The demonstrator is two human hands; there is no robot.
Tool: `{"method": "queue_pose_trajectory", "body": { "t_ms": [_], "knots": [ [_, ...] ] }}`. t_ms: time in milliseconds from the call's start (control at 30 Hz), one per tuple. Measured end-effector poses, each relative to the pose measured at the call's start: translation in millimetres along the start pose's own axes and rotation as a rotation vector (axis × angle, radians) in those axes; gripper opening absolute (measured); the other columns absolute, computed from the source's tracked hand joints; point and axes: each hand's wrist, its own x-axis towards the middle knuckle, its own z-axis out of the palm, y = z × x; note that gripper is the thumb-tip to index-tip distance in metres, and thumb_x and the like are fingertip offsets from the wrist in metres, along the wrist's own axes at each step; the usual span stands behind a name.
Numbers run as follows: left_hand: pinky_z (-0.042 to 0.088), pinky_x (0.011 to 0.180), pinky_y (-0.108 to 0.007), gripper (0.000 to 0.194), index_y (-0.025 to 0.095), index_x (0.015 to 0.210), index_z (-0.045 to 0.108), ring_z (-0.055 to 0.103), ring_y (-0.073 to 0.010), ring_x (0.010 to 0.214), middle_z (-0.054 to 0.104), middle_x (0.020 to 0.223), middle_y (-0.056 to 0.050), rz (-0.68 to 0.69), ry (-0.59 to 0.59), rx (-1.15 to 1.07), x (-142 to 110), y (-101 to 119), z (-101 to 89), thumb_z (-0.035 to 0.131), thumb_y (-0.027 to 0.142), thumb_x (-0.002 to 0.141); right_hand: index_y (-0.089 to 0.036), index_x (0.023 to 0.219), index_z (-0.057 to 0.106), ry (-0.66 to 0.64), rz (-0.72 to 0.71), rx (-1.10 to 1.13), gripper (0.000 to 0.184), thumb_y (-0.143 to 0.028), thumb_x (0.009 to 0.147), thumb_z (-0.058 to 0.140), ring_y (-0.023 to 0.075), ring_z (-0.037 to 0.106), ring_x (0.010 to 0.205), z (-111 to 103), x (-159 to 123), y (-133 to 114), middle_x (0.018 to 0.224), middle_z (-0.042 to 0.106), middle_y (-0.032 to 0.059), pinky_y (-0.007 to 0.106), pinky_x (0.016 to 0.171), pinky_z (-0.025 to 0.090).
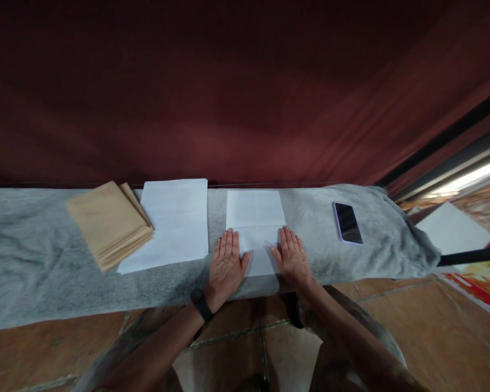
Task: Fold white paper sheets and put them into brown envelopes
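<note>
Nearest is the tiled floor (232,354), with the person's legs at the near edge of a narrow desk (159,296) draped in grey cloth. Over that edge reach both hands, flat and open, fingers extended, gripping nothing. The left hand (227,262), a dark watch (201,305) at its wrist, lies across the left edge of a white sheet (256,211); the right hand (293,258) mirrors it on the right edge, a pairing that likely steadies the paper on soft cloth.

Just left lies a white paper pile (178,209), probably there for easy reach. A brown paper stack (108,215) overlaps its left side, perhaps weighing it down. The phone (348,223) rests well to the right, seemingly out of the way.

The sheet lies mid-desk, smooth and blank where visible. One crease crosses it sideways beyond the fingertips; a fainter line runs near to far. Whether it is one layer, I cannot tell. Behind the desk hangs dark red fabric (245,114).
</note>
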Motion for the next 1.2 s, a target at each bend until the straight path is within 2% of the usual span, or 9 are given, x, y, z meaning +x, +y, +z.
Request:
{"method": "queue_pose_trajectory", "body": {
  "t_ms": [200, 300, 400, 500, 567, 867, 1067, 1200],
  "knots": [
    [0.028, 0.123, -0.055, 0.065, -0.002, 0.150, 0.038, 0.032, -0.0355, 0.150, 0.038, 0.157, -0.026, -0.005, 0.040, 0.001, 2, 0, -4.8, 0.036, 0.041, 0.101, -0.003, 0.157, 0.029, -0.016, 0.030, -0.005, 0.069, -0.049, 0.106, 0.032, 0.0351, 0.035, 0.148, -4, -1, 5, 0.160, 0.036, 0.0238, 0.053, 0.119, 0.031],
    [0.030, 0.123, -0.053, 0.062, -0.001, 0.153, 0.034, 0.029, -0.0323, 0.152, 0.039, 0.158, -0.024, 0.047, 0.052, -0.033, 6, 9, -2.7, 0.035, 0.035, 0.102, -0.003, 0.157, 0.029, -0.028, -0.004, 0.034, 0.066, -0.045, 0.107, 0.029, 0.0332, 0.031, 0.151, -7, 5, -5, 0.162, 0.034, 0.0223, 0.053, 0.120, 0.029],
    [0.029, 0.124, -0.050, 0.060, 0.002, 0.155, 0.030, 0.026, -0.0285, 0.153, 0.037, 0.160, -0.021, 0.140, 0.014, -0.074, 12, 22, 2.0, 0.034, 0.027, 0.100, -0.009, 0.158, 0.030, -0.068, -0.106, 0.098, 0.060, -0.040, 0.107, 0.029, 0.0281, 0.026, 0.153, -8, 12, -21, 0.164, 0.031, 0.0160, 0.049, 0.123, 0.027],
    [0.028, 0.125, -0.050, 0.059, 0.005, 0.156, 0.029, 0.025, -0.0267, 0.154, 0.037, 0.161, -0.019, 0.179, -0.016, -0.087, 16, 30, 7.4, 0.032, 0.020, 0.099, -0.013, 0.158, 0.033, -0.101, -0.148, 0.130, 0.057, -0.038, 0.107, 0.029, 0.0246, 0.028, 0.153, -7, 16, -33, 0.164, 0.034, 0.0122, 0.047, 0.123, 0.027],
    [0.028, 0.125, -0.050, 0.058, 0.005, 0.155, 0.031, 0.025, -0.0268, 0.153, 0.037, 0.161, -0.019, 0.170, -0.034, -0.077, 17, 30, 10.2, 0.032, 0.021, 0.099, -0.012, 0.157, 0.035, -0.105, -0.124, 0.121, 0.056, -0.038, 0.107, 0.030, 0.0247, 0.031, 0.152, -5, 16, -35, 0.162, 0.038, 0.0134, 0.047, 0.123, 0.027],
    [0.027, 0.124, -0.050, 0.065, 0.002, 0.154, 0.032, 0.025, -0.0292, 0.153, 0.031, 0.162, -0.022, 0.069, -0.032, -0.021, 11, 15, 9.8, 0.036, 0.038, 0.101, -0.010, 0.158, 0.031, -0.040, -0.061, 0.061, 0.064, -0.046, 0.105, 0.036, 0.0305, 0.034, 0.150, -2, 8, -17, 0.161, 0.036, 0.0191, 0.049, 0.121, 0.030],
    [0.031, 0.123, -0.051, 0.068, 0.003, 0.155, 0.030, 0.029, -0.0306, 0.152, 0.033, 0.161, -0.022, 0.022, -0.003, -0.015, 4, 5, 2.6, 0.037, 0.043, 0.101, -0.009, 0.161, 0.023, 0.002, -0.050, 0.039, 0.067, -0.047, 0.106, 0.034, 0.0332, 0.036, 0.148, -2, 3, -6, 0.162, 0.034, 0.0210, 0.052, 0.119, 0.032],
    [0.030, 0.123, -0.050, 0.069, 0.001, 0.155, 0.031, 0.030, -0.0303, 0.152, 0.032, 0.161, -0.023, 0.003, -0.039, 0.012, 0, 1, -2.8, 0.037, 0.045, 0.102, -0.007, 0.161, 0.019, 0.038, -0.043, 0.012, 0.069, -0.047, 0.106, 0.033, 0.0340, 0.039, 0.146, 0, -1, 1, 0.161, 0.036, 0.0224, 0.051, 0.117, 0.034]
  ]
}}
